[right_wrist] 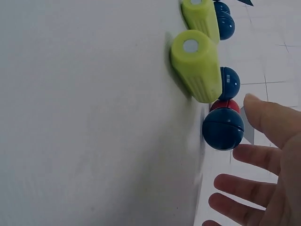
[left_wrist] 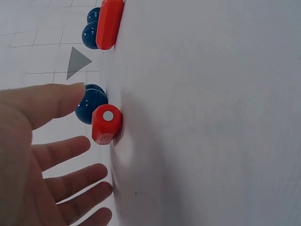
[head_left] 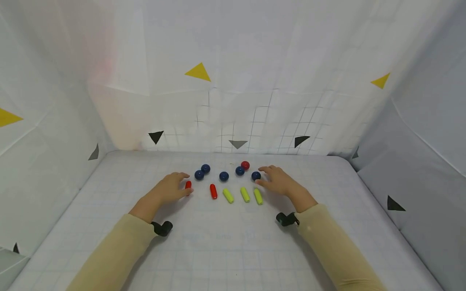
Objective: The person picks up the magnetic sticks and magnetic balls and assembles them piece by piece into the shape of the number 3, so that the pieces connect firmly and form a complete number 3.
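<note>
Left hand (head_left: 168, 189), left of frame centre: fingers spread, nothing gripped, leftmost red rod (head_left: 188, 184) between thumb and fingers. Right hand (head_left: 279, 182), right of centre: fingers spread, nothing gripped, rightmost blue ball (head_left: 255, 176) at fingertips, contact unclear. Three lime rods (head_left: 245, 195) mid-frame.

the white table (head_left: 233, 258), faintly gridded, meets a white back wall (head_left: 255, 48) whose lower part bears thin grid lines (head_left: 259, 122), with a left wall (head_left: 47, 81) and a right wall (head_left: 429, 133) at the sides. two yellow triangles (head_left: 199, 72) sit well apart high on the back wall; below them, a grey triangle (head_left: 238, 144) lies between two black triangles (head_left: 156, 136). another yellow triangle (head_left: 9, 117) marks the left wall, another black triangle (head_left: 395, 204) the right.
</note>
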A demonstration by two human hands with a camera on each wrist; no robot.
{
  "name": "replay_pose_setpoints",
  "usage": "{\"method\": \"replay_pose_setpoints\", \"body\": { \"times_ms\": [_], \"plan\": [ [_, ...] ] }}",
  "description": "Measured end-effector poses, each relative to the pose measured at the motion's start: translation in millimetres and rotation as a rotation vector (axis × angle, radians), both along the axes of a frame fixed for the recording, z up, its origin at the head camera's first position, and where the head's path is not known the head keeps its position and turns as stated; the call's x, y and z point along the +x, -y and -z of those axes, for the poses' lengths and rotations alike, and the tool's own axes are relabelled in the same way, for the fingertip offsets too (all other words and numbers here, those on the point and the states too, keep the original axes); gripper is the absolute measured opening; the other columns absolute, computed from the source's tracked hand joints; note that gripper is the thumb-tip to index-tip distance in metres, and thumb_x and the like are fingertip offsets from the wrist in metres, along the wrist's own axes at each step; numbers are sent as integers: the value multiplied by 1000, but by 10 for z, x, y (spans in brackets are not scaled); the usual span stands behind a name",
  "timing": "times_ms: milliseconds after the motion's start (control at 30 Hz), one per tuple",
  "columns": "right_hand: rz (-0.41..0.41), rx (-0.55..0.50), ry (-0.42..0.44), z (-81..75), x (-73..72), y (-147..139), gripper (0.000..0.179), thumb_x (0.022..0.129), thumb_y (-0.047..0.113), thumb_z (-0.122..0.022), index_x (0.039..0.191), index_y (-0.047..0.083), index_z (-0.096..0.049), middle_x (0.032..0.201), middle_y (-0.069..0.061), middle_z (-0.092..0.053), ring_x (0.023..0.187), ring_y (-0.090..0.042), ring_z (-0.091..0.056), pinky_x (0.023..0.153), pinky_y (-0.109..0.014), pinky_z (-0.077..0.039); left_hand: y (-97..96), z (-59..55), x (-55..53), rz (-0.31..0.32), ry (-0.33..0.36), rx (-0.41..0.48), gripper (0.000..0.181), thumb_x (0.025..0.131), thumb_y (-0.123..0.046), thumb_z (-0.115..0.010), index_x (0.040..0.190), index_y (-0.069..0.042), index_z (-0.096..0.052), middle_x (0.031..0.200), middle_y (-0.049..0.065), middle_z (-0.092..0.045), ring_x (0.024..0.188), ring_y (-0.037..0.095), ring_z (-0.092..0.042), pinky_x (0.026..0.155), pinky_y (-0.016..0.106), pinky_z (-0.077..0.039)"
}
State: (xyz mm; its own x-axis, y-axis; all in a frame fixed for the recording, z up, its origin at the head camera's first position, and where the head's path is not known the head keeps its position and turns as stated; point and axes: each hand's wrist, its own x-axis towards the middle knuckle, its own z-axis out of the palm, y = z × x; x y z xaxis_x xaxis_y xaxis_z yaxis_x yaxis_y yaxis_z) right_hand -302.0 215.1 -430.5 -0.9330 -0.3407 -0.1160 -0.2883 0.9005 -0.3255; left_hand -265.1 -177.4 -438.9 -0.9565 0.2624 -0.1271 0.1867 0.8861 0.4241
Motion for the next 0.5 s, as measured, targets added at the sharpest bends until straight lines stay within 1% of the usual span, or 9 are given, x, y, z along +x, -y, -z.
{"method": "replay_pose_setpoints", "body": {
  "times_ms": [133, 200, 267, 400, 500],
  "plan": [
    [46, -68, 35, 2, -20, 38, 59, 99, 44, -59, 145, 8, -50, 138, -21, -54, 127, -37, -50, 106, -56, -40, -9, -15, -24, -24, 2, 45, 56, 94, -36, -69, 138, -6, -55, 132, 19, -57, 119, 34, -54, 104, 54, -43],
    [69, -109, 54, 11, -34, 50, 57, 99, 42, -61, 144, 8, -51, 137, -20, -55, 124, -36, -53, 104, -54, -42, -20, -23, -27, -39, 8, 56, 53, 93, -34, -70, 136, -5, -57, 125, 18, -60, 109, 31, -57, 98, 50, -47],
    [82, -135, 63, 25, -58, 59, 56, 99, 39, -62, 143, 7, -52, 135, -20, -56, 121, -34, -55, 103, -53, -44, -31, -34, -23, -54, 20, 63, 52, 93, -34, -70, 134, -5, -58, 120, 16, -61, 103, 29, -57, 94, 48, -49],
    [106, -167, 84, 41, -103, 72, 52, 98, 36, -64, 141, 7, -54, 132, -18, -58, 117, -32, -56, 99, -50, -47, -49, -42, -14, -81, 41, 72, 50, 93, -34, -71, 133, -6, -59, 112, 13, -62, 95, 26, -57, 87, 43, -51],
    [121, -183, 92, 58, -131, 84, 50, 97, 35, -66, 138, 8, -56, 128, -16, -60, 114, -31, -57, 97, -48, -48, -47, -44, -21, -87, 55, 93, 49, 93, -33, -70, 132, -5, -59, 105, 11, -61, 90, 24, -56, 80, 39, -51]
  ]
}}
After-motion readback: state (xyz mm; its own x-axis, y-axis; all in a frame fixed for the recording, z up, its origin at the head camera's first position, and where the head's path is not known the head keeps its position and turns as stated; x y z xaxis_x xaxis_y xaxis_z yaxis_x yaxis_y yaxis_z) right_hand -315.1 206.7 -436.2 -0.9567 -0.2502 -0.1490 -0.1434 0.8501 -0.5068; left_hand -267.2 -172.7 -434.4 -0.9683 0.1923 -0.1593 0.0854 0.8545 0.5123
